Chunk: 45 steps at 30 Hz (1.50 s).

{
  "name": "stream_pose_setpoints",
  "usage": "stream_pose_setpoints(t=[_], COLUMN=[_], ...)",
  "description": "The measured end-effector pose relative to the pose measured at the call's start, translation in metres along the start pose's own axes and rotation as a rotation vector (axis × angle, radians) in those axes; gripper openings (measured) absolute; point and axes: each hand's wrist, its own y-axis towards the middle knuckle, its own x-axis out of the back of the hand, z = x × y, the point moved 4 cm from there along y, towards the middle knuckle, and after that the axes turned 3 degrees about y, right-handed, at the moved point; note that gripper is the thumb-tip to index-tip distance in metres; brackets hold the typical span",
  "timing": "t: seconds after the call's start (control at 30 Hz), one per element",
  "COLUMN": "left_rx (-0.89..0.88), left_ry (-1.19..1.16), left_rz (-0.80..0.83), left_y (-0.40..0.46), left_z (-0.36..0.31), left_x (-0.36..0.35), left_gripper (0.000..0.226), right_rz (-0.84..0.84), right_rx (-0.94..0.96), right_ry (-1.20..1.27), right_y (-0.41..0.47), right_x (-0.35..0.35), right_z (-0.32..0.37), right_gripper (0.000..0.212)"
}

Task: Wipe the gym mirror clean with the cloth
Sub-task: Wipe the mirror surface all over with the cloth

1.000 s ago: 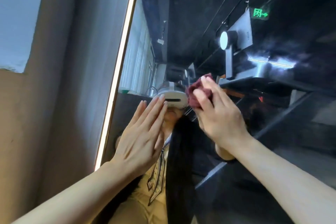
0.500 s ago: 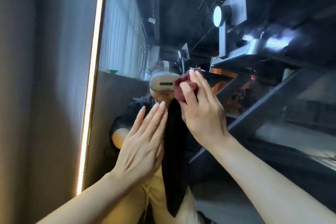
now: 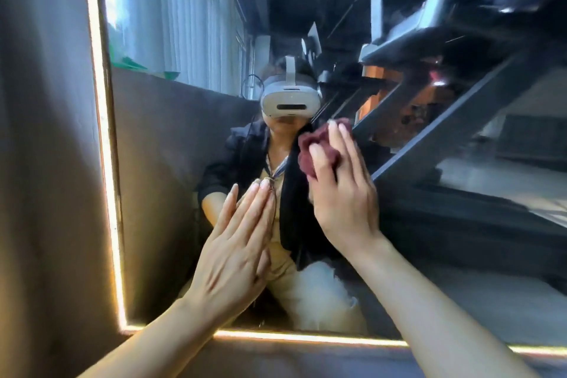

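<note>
Against the mirror [image 3: 171, 181], just right of the reflected headset [image 3: 290, 101] and a little below it, the right hand [image 3: 343, 193] pressed a bunched dark-red cloth [image 3: 316, 147] to the glass. Its fingers [image 3: 337, 144] lay close together over the cloth, the thumb curled round the cloth's lower left edge — so the wad was held between thumb and fingers, with folds showing above and left of the fingertips. Below and left of the cloth, the left hand [image 3: 236, 255] lay flat toward the glass with nothing in it, its fingers [image 3: 254, 209] straight and pressed side by side; whether the tips actually touched the mirror could not be told. A lit strip [image 3: 106, 163] ran down the mirror's left edge and along its bottom edge, both forearms crossing the bottom strip. The reflection in the mirror showed the person kneeling or crouching — dark top, pale trousers — and blurred dark beams to the right of the cloth.
</note>
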Motion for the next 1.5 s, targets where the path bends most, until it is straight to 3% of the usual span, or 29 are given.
stream_pose_setpoints(t=[0.1,0.17,0.33,0.4,0.53,0.6,0.7,0.83,0.9,0.97,1.1,1.23,1.33,1.5], left_rx=[0.043,0.079,0.168,0.204,0.291,0.327,0.403,0.522,0.518,0.49,0.613,0.781,0.881,0.911], left_ry=[0.017,0.017,0.027,0.021,-0.007,-0.027,-0.095,-0.151,-0.132,-0.144,-0.263,-0.236,-0.212,-0.242], left_rz=[0.005,0.012,-0.005,-0.016,-0.049,-0.054,-0.04,0.078,0.187,0.256,0.303,0.319,0.321,0.301], left_y=[0.004,0.004,0.002,0.002,0.001,-0.006,-0.04,-0.112,-0.135,-0.145,-0.154,-0.159,-0.16,-0.155], left_z=[-0.009,-0.014,-0.021,-0.026,-0.034,-0.037,-0.045,-0.061,-0.068,-0.068,-0.069,-0.067,-0.06,-0.058], left_x=[0.002,-0.001,-0.008,-0.011,-0.013,-0.016,-0.028,-0.043,-0.05,-0.054,-0.052,-0.046,-0.041,-0.031], left_gripper=[0.067,0.068,0.068,0.07,0.074,0.075,0.072,0.069,0.083,0.095,0.112,0.11,0.099,0.094], right_rz=[-0.112,-0.117,0.176,0.155,0.017,-0.015,0.023,0.394,0.59,0.665,0.616,0.527,0.531,0.634], right_rx=[-0.103,-0.042,0.281,0.318,0.134,0.105,0.209,0.455,0.559,0.607,0.486,0.559,0.577,0.746], right_ry=[0.033,0.039,0.076,0.082,0.103,0.115,0.163,0.216,0.199,0.163,0.177,0.266,0.334,0.244], right_y=[0.056,0.031,-0.081,-0.051,0.059,0.068,0.001,-0.156,-0.21,-0.231,-0.22,-0.204,-0.187,-0.217], right_x=[-0.006,-0.006,0.01,0.009,-0.003,-0.008,-0.012,-0.009,0.003,0.018,0.034,-0.005,-0.035,-0.002], right_z=[-0.005,-0.002,-0.004,-0.014,-0.016,-0.009,0.009,0.033,0.025,0.002,-0.029,0.041,0.092,0.034], right_gripper=[0.04,0.037,0.031,0.029,0.038,0.04,0.031,0.038,0.048,0.055,0.054,0.035,0.039,0.039])
